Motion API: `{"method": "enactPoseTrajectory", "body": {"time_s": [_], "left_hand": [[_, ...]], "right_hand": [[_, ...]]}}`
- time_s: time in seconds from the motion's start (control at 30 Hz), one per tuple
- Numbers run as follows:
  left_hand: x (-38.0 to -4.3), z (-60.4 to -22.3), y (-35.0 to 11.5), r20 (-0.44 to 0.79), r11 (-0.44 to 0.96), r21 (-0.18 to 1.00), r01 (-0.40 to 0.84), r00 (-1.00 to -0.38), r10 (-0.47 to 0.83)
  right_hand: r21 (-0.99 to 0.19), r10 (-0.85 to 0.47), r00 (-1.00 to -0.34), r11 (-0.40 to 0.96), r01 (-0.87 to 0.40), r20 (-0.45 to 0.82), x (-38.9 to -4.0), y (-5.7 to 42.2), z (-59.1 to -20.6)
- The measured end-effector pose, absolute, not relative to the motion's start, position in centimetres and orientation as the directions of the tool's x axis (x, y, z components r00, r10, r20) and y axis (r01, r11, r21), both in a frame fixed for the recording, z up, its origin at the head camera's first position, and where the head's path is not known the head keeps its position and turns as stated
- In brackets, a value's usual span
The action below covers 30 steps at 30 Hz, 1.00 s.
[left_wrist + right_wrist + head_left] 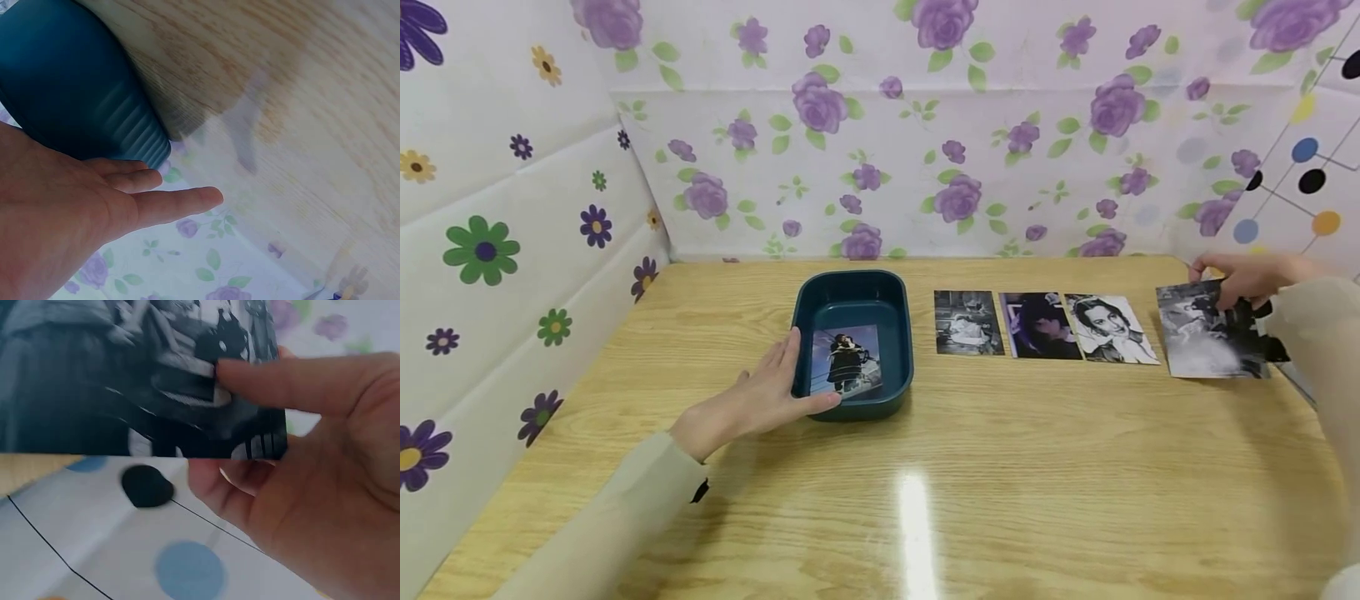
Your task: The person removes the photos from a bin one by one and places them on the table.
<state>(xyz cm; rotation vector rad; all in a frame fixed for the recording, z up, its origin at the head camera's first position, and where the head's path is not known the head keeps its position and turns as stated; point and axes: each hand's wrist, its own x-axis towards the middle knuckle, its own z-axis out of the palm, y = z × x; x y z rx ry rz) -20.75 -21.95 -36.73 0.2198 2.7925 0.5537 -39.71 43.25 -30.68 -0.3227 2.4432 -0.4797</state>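
Head view: right of our teal tray, beyond three laid-out photos, our right grip pinches a black-and-white print between thumb and fingers; our left grip, fingers straight, rests at the tray's left side. We should pinch lightly by the edge, with the print flat, avoiding creases.

The tray is dark teal; the tray photo mixes blue, violet and black. Of three lying in line, the left photo and right photo are black-and-white, the middle photo purple and black. The held photo is greyscale. Tabletop: yellowish wood grain. Back wall: purple roses on white. Left wall: purple, green, orange flowers.
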Motion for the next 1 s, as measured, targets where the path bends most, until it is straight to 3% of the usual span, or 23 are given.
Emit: {"method": "enactPoseTrajectory", "body": {"time_s": [0.13, 0.27, 0.47, 0.73, 0.87, 1.0], "left_hand": [[-20.8, -36.8, -22.0, -0.248, 0.916, 0.391, 0.092, -0.948, 0.2], [-20.8, -36.9, -21.9, -0.248, 0.916, 0.392, 0.088, -0.949, 0.197], [-20.9, -36.9, -21.9, -0.251, 0.917, 0.391, 0.082, -0.949, 0.192], [-20.9, -36.8, -22.0, -0.235, 0.918, 0.386, 0.095, -0.952, 0.197], [-20.9, -36.9, -21.9, -0.23, 0.917, 0.385, 0.1, -0.952, 0.201], [-20.9, -37.0, -21.9, -0.233, 0.918, 0.384, 0.095, -0.952, 0.196]], "right_hand": [[-0.388, -0.402, -0.839, 0.885, -0.255, -0.366, -40.0, 43.1, -33.3], [-0.261, -0.391, -0.902, 0.904, -0.34, -0.181, -40.0, 43.1, -35.2], [-0.144, -0.321, -0.946, 0.939, -0.312, -0.043, -40.3, 43.5, -37.1], [-0.19, -0.175, -0.982, 0.964, -0.186, 0.073, -40.3, 43.1, -38.7], [-0.315, -0.193, -0.972, 0.922, -0.227, 0.136, -40.1, 40.9, -38.3], [-0.464, -0.222, -0.97, 0.852, -0.244, 0.104, -39.6, 36.6, -36.7]]}}
